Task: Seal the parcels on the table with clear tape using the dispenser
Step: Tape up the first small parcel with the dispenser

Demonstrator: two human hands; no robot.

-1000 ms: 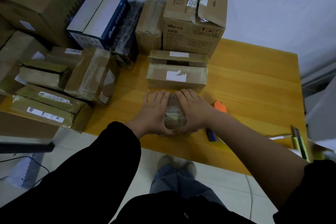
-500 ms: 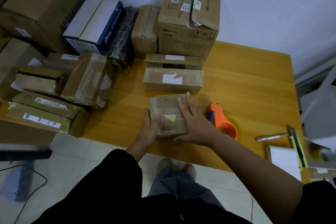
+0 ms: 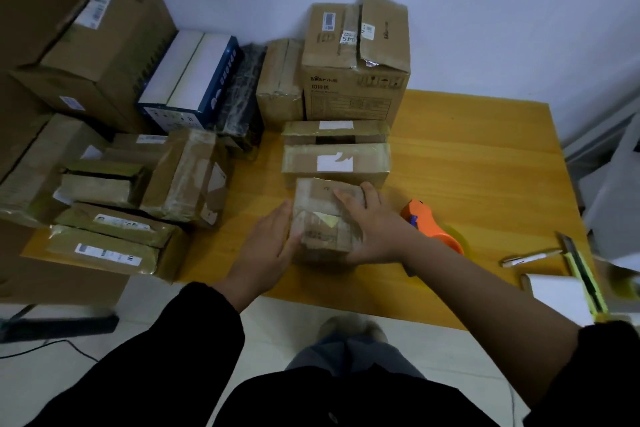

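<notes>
Head view looked down on a wooden desk (image 3: pixel 467 156) with cardboard crowding its left and rear. Biggest was a brown carton (image 3: pixel 104 52) at the far left, with a printed carton (image 3: pixel 353 80) standing against the wall at the back, its top flaps loose. Between those two stood a blue-and-white box (image 3: pixel 194 76), a dark wrapped package (image 3: pixel 242 94) and a narrow brown box (image 3: pixel 278 87), side by side. On the desk's left end lay a pile of taped flat parcels (image 3: pixel 104 218), one tilted parcel (image 3: pixel 187 177) leaning against it. In front of the printed carton two long flat parcels, the rear one (image 3: pixel 334 131) and the front one (image 3: pixel 336 165), lay one behind the other, each bearing a white label.

Just before the front one sat the small parcel (image 3: pixel 323 218), glossy with clear tape, near the desk's front edge between the person's hands. The left hand (image 3: pixel 266 246) had an open grip, its straight fingers pressed flat against the parcel's left side. The right hand (image 3: pixel 374 229) also had an open grip, palm on the parcel's right side and fingers spread over its top.

Just right of that hand the orange tape dispenser (image 3: pixel 429 225) lay on the desk, held by neither hand. Farther right were a white box (image 3: pixel 554 298) at the desk edge, a yellow-green utility knife (image 3: pixel 581 274) and a pen (image 3: pixel 531 257).
</notes>
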